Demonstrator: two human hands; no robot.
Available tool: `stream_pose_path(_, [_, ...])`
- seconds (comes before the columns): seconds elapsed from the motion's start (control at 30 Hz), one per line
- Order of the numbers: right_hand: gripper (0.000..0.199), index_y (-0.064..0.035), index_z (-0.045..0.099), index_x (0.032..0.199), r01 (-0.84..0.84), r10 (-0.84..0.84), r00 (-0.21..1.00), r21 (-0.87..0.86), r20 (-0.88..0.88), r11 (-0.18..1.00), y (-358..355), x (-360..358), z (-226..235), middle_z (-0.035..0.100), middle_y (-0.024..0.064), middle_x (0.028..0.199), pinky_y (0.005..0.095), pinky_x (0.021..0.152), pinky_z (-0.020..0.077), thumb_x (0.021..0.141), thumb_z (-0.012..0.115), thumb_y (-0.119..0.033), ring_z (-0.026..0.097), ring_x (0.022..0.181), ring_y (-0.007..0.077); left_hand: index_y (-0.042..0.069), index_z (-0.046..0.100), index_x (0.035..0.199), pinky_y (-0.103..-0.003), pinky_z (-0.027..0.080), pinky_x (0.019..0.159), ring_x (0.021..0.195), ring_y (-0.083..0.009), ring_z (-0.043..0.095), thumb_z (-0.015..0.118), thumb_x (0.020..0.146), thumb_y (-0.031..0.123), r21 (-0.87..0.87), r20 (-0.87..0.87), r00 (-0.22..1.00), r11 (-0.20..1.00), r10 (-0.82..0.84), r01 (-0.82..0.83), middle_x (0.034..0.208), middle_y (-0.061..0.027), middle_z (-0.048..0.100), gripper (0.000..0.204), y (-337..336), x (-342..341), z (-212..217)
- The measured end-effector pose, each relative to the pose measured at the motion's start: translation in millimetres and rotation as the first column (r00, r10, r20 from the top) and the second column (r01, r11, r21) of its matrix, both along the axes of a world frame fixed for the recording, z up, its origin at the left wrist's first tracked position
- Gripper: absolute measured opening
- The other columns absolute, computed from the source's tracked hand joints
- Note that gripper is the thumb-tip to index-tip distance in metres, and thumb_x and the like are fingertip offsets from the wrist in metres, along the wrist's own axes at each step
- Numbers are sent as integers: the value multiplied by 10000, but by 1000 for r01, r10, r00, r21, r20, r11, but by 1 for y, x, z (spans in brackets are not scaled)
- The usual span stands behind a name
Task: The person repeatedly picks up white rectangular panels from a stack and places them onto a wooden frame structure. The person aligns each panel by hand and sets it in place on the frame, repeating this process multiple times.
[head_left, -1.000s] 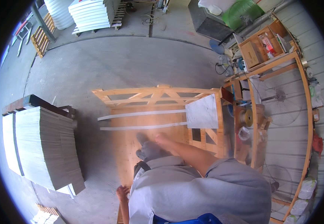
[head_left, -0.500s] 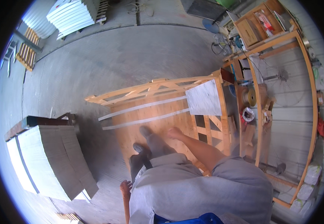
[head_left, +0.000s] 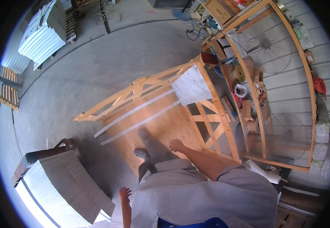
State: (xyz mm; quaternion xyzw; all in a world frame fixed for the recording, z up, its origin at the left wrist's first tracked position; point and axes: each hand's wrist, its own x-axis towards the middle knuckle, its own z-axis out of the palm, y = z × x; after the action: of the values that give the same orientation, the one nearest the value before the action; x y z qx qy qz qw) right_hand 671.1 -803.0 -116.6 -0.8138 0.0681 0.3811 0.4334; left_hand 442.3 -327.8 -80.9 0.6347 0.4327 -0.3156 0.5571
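My left hand (head_left: 124, 192) hangs low at my left side, its fingers loosely bent and apart, holding nothing. Over the plywood base of a wooden crate (head_left: 129, 145), my right hand (head_left: 177, 146) is held in front of me with loosely curled fingers; nothing shows in it. My shoes are on or beside that base. Two long white strips (head_left: 140, 122) run across the plywood. At their right end, a white, grey-veined slab (head_left: 192, 86) rests against the crate's slatted end frame (head_left: 215, 123). A slatted side frame (head_left: 134, 88) stands along the far side.
At left, a stack of grey-white panels (head_left: 64, 186) sits by a dark beam. A wooden rack (head_left: 264, 125) at right holds a cable spool (head_left: 238, 74), and a wire-cage fan (head_left: 264, 45) stands among it. White stacked sheets (head_left: 45, 36) and a pallet (head_left: 9, 89) are far left.
My view has turned to the right, so the crate and rack appear tilted and shifted left. The fingers of my right hand look looser than before. Both hands still hang without any object showing.
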Motion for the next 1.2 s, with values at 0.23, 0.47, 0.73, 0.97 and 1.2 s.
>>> stream_pose_path(0.23, [67,-58,628,817,315,-331,871,-105,-364,943,6,49,6,650,70,725,285,459,506,821,600,-119,666,606,166,36,531,1123,-306,518,545,751,-250,667,523,898,231,-78,5,948,945,318,-316,946,-150,648,298,19,56,17])
stream_pose_path(0.47, [152,-12,628,740,368,-361,906,-7,-222,930,61,115,35,644,88,661,291,431,483,827,563,-119,622,525,173,33,550,1102,-323,522,568,745,-238,651,526,879,236,-25,6,889,889,458,-457,923,-138,634,303,18,56,40])
stream_pose_path(0.73, [162,-25,653,822,206,-228,960,-143,-163,968,136,92,30,667,90,727,301,498,522,801,576,-167,652,600,187,13,546,1119,-329,519,565,717,-232,642,510,863,230,-19,50,924,926,378,-378,908,-136,631,337,97,6,22])
stream_pose_path(0.97, [195,-22,674,842,170,-180,982,-170,-49,971,236,11,-58,681,105,757,307,531,537,780,589,-187,665,629,192,16,562,978,-306,503,554,687,-190,626,538,920,327,-186,386,843,926,375,-327,843,-98,625,317,233,-49,-69])
stream_pose_path(1.2, [241,-49,692,832,-34,95,975,-282,203,959,399,-78,-56,684,155,789,402,632,524,785,558,-244,663,681,288,-33,538,1125,-296,507,555,724,-225,657,547,917,366,-163,354,808,882,471,-443,915,-147,640,450,305,-163,-59])
